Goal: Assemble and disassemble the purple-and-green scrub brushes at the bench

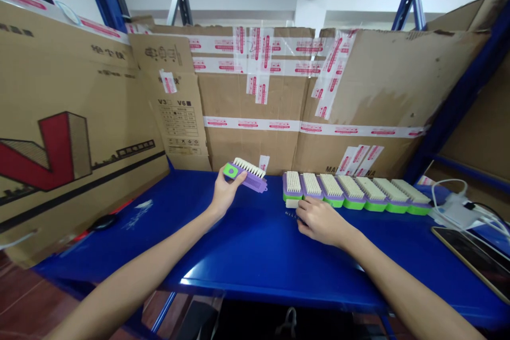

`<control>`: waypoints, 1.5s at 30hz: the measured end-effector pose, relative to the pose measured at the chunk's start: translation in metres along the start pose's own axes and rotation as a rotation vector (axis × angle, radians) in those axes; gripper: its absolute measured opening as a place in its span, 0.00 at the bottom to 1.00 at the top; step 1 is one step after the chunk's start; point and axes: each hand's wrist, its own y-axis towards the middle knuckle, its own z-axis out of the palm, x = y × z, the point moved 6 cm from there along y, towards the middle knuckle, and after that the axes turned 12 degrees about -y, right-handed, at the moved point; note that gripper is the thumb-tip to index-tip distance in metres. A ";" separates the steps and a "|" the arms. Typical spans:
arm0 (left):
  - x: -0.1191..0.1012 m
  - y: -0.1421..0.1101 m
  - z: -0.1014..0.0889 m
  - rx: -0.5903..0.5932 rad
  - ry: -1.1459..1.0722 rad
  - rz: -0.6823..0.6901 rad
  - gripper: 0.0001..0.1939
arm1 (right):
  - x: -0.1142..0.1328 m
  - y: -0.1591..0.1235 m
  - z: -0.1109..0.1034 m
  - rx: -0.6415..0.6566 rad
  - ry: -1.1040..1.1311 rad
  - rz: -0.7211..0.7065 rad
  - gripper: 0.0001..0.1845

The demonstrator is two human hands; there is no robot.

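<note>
- Head view, left side: the left hand point(223, 191) is raised just above the blue table point(247, 255), fingers clamped on the green end of a purple scrubbing brush point(246, 175), which sits tilted with its pale bristles facing up and away.
- Head view, centre: the right hand point(319, 220) rests palm down on the table, fingers bent against the near left end of a row of brushes point(354, 191); a small white piece shows just at its fingertips, but I cannot tell whether the hand grips it or merely touches it.
- The row lies side by side, bristles up, purple and green bodies touching, running rightward along the foot of the taped cardboard wall point(303, 101).
- Head view, right edge: a white power strip point(458, 210) with cables, and near it a phone point(474, 260) lying flat.
</note>
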 end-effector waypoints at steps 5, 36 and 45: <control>-0.001 -0.001 0.000 -0.011 0.009 0.002 0.35 | -0.004 -0.002 -0.004 -0.003 0.079 0.009 0.06; 0.010 -0.001 0.003 0.048 -0.115 -0.135 0.34 | -0.001 -0.003 -0.006 -0.131 0.251 0.035 0.19; 0.008 -0.010 0.013 0.164 -0.165 -0.317 0.35 | 0.030 0.002 -0.020 -0.246 0.673 0.046 0.28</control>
